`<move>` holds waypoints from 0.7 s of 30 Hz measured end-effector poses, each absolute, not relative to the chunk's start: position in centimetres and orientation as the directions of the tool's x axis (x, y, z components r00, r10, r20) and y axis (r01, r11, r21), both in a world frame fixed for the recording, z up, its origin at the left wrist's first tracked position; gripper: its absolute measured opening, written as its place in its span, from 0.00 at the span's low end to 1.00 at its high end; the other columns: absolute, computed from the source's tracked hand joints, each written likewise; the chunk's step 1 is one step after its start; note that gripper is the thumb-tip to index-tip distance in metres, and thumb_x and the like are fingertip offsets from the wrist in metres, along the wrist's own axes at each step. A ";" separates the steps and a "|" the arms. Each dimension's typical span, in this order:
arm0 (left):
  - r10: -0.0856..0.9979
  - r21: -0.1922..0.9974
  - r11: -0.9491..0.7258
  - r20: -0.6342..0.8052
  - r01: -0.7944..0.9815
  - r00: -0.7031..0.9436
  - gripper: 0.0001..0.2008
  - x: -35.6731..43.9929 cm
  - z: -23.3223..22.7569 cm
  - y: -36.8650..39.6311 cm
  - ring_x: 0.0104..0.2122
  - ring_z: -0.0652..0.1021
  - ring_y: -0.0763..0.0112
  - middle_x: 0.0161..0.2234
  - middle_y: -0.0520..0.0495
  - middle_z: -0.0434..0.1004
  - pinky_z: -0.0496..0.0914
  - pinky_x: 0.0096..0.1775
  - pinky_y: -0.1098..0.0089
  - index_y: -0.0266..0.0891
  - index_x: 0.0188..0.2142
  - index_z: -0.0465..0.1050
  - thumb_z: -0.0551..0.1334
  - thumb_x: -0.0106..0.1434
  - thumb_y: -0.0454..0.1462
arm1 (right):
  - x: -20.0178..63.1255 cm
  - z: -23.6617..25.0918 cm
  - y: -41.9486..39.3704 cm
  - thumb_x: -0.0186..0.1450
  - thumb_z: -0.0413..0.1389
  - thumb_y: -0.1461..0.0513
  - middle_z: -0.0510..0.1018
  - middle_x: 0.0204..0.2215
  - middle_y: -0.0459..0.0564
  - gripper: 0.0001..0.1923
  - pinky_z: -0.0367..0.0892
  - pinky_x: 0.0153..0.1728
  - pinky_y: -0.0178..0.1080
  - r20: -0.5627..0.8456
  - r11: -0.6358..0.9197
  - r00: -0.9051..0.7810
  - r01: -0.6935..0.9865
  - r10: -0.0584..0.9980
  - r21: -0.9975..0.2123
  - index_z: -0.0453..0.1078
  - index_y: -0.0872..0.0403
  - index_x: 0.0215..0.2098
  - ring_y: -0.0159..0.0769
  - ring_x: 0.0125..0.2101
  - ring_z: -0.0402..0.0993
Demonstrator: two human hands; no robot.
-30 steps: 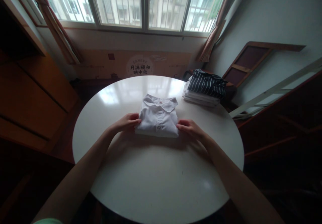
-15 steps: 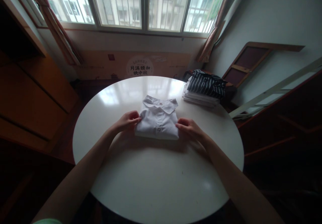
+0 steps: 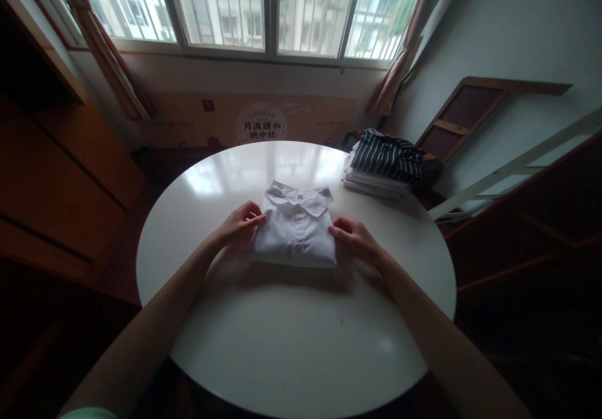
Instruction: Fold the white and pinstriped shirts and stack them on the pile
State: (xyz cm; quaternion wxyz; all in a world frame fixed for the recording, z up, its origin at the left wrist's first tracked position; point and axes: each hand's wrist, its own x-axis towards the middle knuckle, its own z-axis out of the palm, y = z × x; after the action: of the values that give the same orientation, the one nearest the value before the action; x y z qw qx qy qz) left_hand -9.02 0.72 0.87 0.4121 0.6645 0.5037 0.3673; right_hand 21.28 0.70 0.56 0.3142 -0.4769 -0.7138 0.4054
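Since a second ago the folded white shirt (image 3: pixel 295 231) has slid a bit toward the person and both hands have crept up its sides toward the collar. Left hand (image 3: pixel 239 223) presses the shirt's left edge, fingers curled onto the fabric. Right hand (image 3: pixel 353 238) flanks the right edge, fingertips at the fold. It looks like a light two-sided pinch on the bundle, though whether the fingers are tucked under the cloth I cannot tell from this angle. Holding from both sides keeps the folds square and stops the stack of layers from springing open.

The shirt lies collar away from the person, button placket up, near the middle of the round white table (image 3: pixel 291 344). A small reddish tag shows inside the collar, too small to read.

Right of the shirt and farther back, at the table's edge, sits a pile of folded clothes (image 3: pixel 383 167) with a dark striped piece on top, stacked out of the working area.

Beyond the shirt, behind the table, a cardboard box (image 3: pixel 261 121) leans below the window (image 3: pixel 263 8). It bears a round printed label with Chinese characters, reading roughly 月满颐和 / 映中秋, a mid-autumn theme. A small red mark sits left of the label, unreadable.
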 end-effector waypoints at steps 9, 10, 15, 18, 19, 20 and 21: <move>0.970 0.925 -0.140 0.057 0.352 0.236 0.17 -9.0 0.7 0.8 0.26 0.69 0.75 0.27 0.51 0.68 0.63 0.26 0.74 0.36 0.32 0.64 0.60 0.51 0.48 | 21.3 0.5 0.7 0.55 0.52 0.50 0.71 0.24 0.46 0.17 0.59 0.25 0.33 0.073 0.237 -0.351 0.449 0.933 -0.861 0.67 0.56 0.28 0.31 0.24 0.64; 0.969 0.925 -0.140 0.056 0.353 0.240 0.17 -9.0 0.7 0.8 0.26 0.69 0.75 0.27 0.51 0.68 0.63 0.26 0.74 0.36 0.32 0.64 0.60 0.51 0.48 | 21.3 0.5 0.7 0.56 0.52 0.50 0.71 0.24 0.46 0.17 0.59 0.25 0.33 0.073 0.237 -0.353 0.449 0.933 -0.861 0.67 0.56 0.28 0.31 0.24 0.64; 0.969 0.926 -0.137 0.052 0.351 0.241 0.17 -9.0 0.8 0.8 0.26 0.69 0.74 0.27 0.51 0.69 0.63 0.26 0.74 0.36 0.32 0.64 0.60 0.51 0.48 | 21.3 0.6 0.7 0.56 0.52 0.51 0.70 0.24 0.46 0.15 0.58 0.25 0.33 0.074 0.237 -0.352 0.446 0.933 -0.863 0.67 0.56 0.27 0.31 0.24 0.63; 0.970 0.925 -0.139 0.055 0.355 0.237 0.17 -9.0 0.8 0.7 0.27 0.69 0.74 0.27 0.51 0.69 0.63 0.27 0.74 0.36 0.32 0.65 0.60 0.51 0.48 | 21.2 0.6 0.7 0.56 0.52 0.52 0.68 0.23 0.46 0.14 0.57 0.24 0.32 0.077 0.241 -0.355 0.445 0.932 -0.862 0.66 0.56 0.27 0.30 0.24 0.61; 0.970 0.922 -0.143 0.059 0.359 0.235 0.17 -9.0 0.8 0.8 0.27 0.69 0.74 0.27 0.51 0.69 0.64 0.27 0.73 0.36 0.32 0.65 0.59 0.51 0.48 | 21.2 0.6 0.7 0.57 0.51 0.52 0.68 0.23 0.45 0.14 0.57 0.24 0.32 0.079 0.244 -0.358 0.445 0.930 -0.861 0.66 0.56 0.26 0.29 0.24 0.61; 0.970 0.920 -0.149 0.065 0.363 0.234 0.17 -9.0 0.8 0.8 0.27 0.69 0.74 0.27 0.51 0.69 0.64 0.27 0.73 0.35 0.32 0.65 0.59 0.51 0.48 | 21.3 0.5 0.7 0.57 0.51 0.53 0.67 0.22 0.45 0.14 0.56 0.24 0.32 0.081 0.248 -0.361 0.446 0.929 -0.860 0.66 0.56 0.26 0.29 0.24 0.61; 0.970 0.918 -0.154 0.070 0.366 0.233 0.18 -9.0 0.7 0.8 0.27 0.70 0.73 0.27 0.51 0.69 0.64 0.27 0.73 0.35 0.32 0.65 0.59 0.51 0.48 | 21.3 0.5 0.7 0.57 0.51 0.53 0.67 0.22 0.45 0.14 0.56 0.24 0.32 0.084 0.253 -0.363 0.448 0.928 -0.858 0.66 0.56 0.26 0.29 0.23 0.60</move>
State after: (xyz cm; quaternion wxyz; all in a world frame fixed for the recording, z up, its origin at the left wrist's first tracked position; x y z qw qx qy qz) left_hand -9.00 0.78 0.73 0.4149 0.6668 0.5008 0.3640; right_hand 21.26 0.67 0.51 0.3093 -0.4721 -0.7285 0.3883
